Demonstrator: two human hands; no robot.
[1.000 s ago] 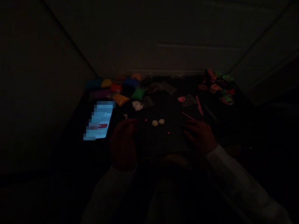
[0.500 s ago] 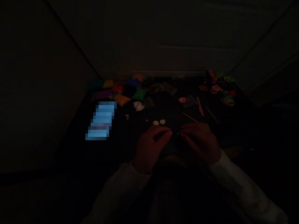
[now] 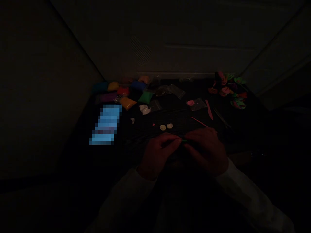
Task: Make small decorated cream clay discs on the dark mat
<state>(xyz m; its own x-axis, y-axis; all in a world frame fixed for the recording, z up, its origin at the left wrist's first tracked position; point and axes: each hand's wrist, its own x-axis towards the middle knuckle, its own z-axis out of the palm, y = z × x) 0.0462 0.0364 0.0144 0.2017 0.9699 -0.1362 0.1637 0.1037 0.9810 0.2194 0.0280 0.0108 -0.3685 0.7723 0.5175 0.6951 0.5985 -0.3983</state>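
In the dim light, a thin green strip of clay (image 3: 184,141) spans the small gap between my two hands. My left hand (image 3: 157,153) pinches its left end between thumb and fingertips. The fingers of my right hand (image 3: 207,150) are curled in around its other end, though darkness blurs the exact contact. Just beyond my left fingertips lie two pale, coiled clay rosettes (image 3: 166,126). Left of them is a tiny pink bit (image 3: 153,124). A slim pink stick tool (image 3: 199,121) lies beyond my right hand.
A lit phone (image 3: 106,124) lies at left. Behind it are several coloured clay packets (image 3: 127,103) and a white lump (image 3: 145,109). At right are a pink plastic knife (image 3: 209,110), tweezer-like metal tool (image 3: 222,118), pink piece (image 3: 190,103) on a clear bag, and colourful clay flowers (image 3: 225,91).
My hands have come slightly closer together. More of the green strip shows between them, and its left end now meets my left fingertips. The view has shifted a little.
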